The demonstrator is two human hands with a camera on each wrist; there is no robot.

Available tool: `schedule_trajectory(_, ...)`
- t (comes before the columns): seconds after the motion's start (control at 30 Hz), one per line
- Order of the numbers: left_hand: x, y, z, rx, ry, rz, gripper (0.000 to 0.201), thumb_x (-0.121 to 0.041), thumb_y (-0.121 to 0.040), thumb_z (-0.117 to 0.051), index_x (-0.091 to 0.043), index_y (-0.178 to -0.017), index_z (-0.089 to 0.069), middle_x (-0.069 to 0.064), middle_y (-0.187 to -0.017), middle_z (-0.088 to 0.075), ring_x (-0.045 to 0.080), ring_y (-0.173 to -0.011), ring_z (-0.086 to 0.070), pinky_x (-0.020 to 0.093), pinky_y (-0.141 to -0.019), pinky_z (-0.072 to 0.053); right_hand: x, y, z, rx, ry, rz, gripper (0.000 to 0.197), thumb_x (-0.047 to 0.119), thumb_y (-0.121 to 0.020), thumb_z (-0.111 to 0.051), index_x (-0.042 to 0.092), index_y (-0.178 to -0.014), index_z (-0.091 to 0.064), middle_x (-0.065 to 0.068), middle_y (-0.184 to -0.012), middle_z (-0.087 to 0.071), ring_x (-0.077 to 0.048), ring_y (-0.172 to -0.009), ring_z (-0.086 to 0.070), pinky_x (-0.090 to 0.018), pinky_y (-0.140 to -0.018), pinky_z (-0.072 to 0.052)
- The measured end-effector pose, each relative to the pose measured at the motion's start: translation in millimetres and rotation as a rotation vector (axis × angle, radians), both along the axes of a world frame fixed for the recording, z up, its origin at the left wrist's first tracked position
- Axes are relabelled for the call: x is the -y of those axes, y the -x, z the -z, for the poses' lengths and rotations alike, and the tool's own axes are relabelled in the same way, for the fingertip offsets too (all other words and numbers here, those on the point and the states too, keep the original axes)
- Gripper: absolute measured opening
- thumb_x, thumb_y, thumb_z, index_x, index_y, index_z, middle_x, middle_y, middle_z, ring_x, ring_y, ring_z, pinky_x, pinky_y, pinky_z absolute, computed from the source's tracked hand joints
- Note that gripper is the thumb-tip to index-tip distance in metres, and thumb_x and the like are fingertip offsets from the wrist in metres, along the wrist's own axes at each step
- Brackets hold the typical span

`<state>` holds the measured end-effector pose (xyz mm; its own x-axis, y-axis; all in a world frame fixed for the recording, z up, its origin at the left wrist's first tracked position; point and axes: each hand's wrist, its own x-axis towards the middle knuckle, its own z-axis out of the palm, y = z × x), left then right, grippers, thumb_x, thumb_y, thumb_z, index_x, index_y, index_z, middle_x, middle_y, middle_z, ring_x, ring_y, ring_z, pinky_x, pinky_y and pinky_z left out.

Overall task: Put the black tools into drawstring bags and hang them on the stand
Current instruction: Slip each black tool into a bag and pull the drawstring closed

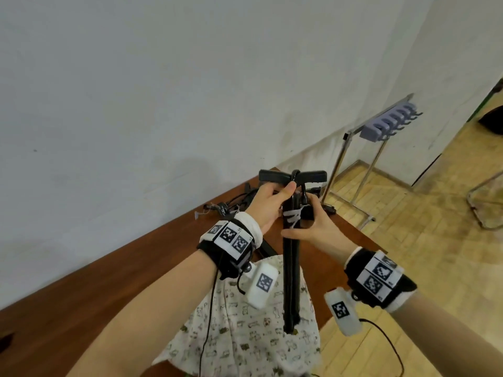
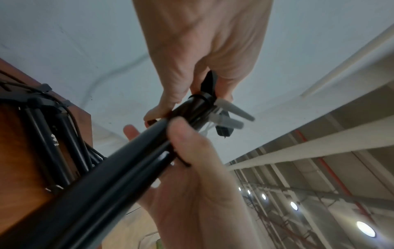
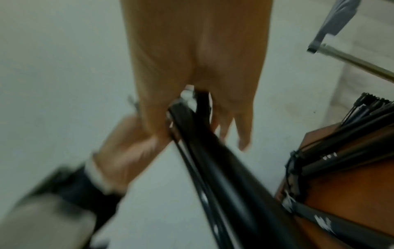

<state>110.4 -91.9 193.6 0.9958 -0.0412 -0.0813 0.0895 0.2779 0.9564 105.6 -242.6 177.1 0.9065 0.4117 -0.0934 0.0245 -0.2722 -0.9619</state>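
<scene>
A long black tool (image 1: 291, 268) with a T-shaped handle is held nearly upright over the table edge. My left hand (image 1: 268, 202) grips its shaft just under the handle, thumb up. Below it, my right hand (image 1: 313, 221) grips the shaft by a white tie (image 1: 292, 216). The tool's lower end shows in front of a white patterned drawstring bag (image 1: 245, 336) lying on the table. In the left wrist view the left hand (image 2: 179, 94) and right hand (image 2: 185, 139) both wrap the tool (image 2: 127, 161). The blurred right wrist view shows the right hand (image 3: 192, 75) and left hand (image 3: 127, 139) on the tool (image 3: 213, 160).
More black tools (image 1: 236, 205) lie bundled at the far end of the brown table (image 1: 109, 268). A metal stand (image 1: 389, 123) with a row of hooks stands on the wooden floor to the right, beside the white wall. Another metal frame (image 1: 484, 208) is at the far right.
</scene>
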Motion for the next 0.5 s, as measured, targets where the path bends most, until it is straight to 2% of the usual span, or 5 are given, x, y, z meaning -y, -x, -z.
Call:
schedule_trajectory(0.07, 5, -1, 9, -0.008, 0.001, -0.007, 0.030, -0.021, -0.095, -0.056, 0.001, -0.114, -0.058, 0.020, -0.116, -0.063, 0.031, -0.109, -0.063, 0.045, -0.094, -0.051, -10, 6, 16, 0.017, -0.108, 0.133, 0.073, 0.004, -0.075, -0.080, 0.024, -0.132, -0.039, 0.008, -0.111, -0.063, 0.006, -0.097, -0.063, -0.016, -0.082, -0.052)
schedule_trajectory(0.17, 14, -4, 20, -0.004, -0.018, 0.043, 0.022, -0.024, -0.094, -0.057, -0.009, -0.109, -0.063, 0.014, -0.111, -0.065, 0.027, -0.107, -0.064, 0.043, -0.094, -0.051, -22, 9, 36, 0.044, -0.221, 0.314, 0.057, -0.005, -0.077, -0.072, 0.022, -0.122, -0.049, -0.001, -0.101, -0.068, -0.015, -0.091, -0.069, -0.028, -0.076, -0.058)
schedule_trajectory(0.3, -11, -21, 42, -0.157, 0.069, -0.036, 0.021, -0.030, -0.100, -0.046, -0.018, -0.115, -0.052, 0.002, -0.113, -0.064, 0.017, -0.102, -0.063, 0.037, -0.093, -0.050, -14, -16, 47, -0.008, -0.200, 0.447, 0.056, 0.005, -0.077, -0.073, 0.023, -0.124, -0.050, -0.012, -0.096, -0.068, -0.025, -0.080, -0.067, -0.037, -0.073, -0.057)
schedule_trajectory(0.4, -57, -30, 91, -0.363, -0.318, -0.058, 0.020, -0.024, -0.101, -0.043, -0.013, -0.114, -0.052, 0.010, -0.108, -0.062, 0.018, -0.081, -0.060, 0.031, -0.078, -0.049, 14, -37, 53, -0.146, -0.283, 0.533, 0.057, 0.010, -0.080, -0.072, 0.012, -0.131, -0.048, -0.013, -0.077, -0.067, -0.024, -0.065, -0.064, -0.035, -0.063, -0.054)
schedule_trajectory(0.5, -87, -19, 153, -0.549, -0.861, 0.178, 0.018, -0.012, -0.096, -0.050, -0.013, -0.080, -0.058, 0.010, -0.090, -0.061, 0.021, -0.078, -0.053, 0.033, -0.075, -0.043, 36, -53, 57, -0.297, -0.431, 0.560, 0.025, 0.008, -0.085, -0.067, 0.009, -0.107, -0.057, -0.016, -0.081, -0.062, -0.023, -0.060, -0.058, -0.038, -0.062, -0.049)
